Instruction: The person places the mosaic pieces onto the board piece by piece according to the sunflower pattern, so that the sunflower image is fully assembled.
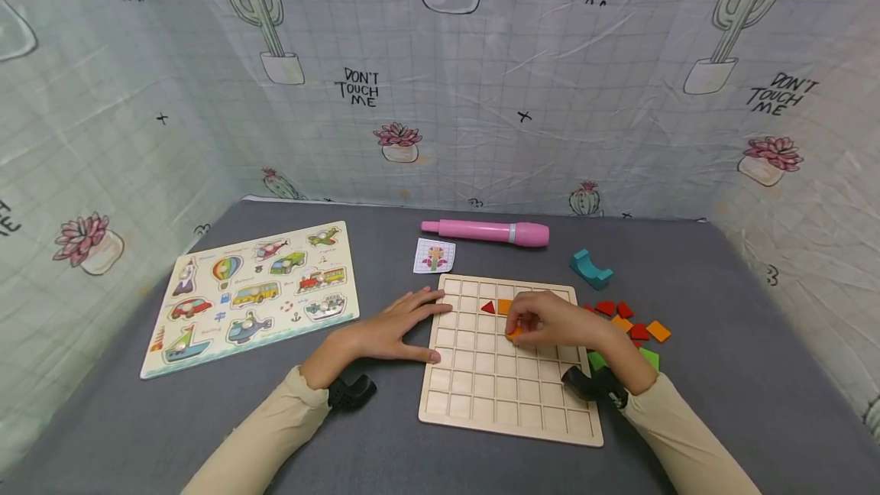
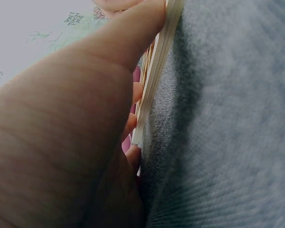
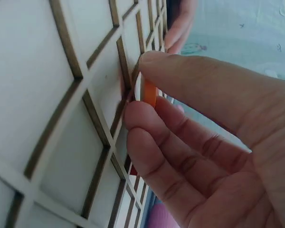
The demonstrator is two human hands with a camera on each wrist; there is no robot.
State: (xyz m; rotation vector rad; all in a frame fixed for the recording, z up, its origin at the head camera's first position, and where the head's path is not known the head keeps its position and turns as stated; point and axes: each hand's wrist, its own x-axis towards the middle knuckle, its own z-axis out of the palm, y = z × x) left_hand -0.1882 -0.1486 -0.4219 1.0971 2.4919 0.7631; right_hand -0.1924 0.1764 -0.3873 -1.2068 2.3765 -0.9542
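Note:
A wooden grid board lies on the grey table, with a red triangle tile and an orange square tile set in its upper cells. My right hand is over the board and pinches another orange tile between thumb and fingertips, right at the grid's ridges in the right wrist view. With fingers spread, my left hand rests at the board's left edge; in the left wrist view its thumb and fingertips touch the board's side.
Right of the board lie loose red, orange and green tiles, partly behind the right wrist. Behind them is a teal curved block. A small pattern card and a pink microphone-shaped object lie at the back. A vehicle picture puzzle lies left.

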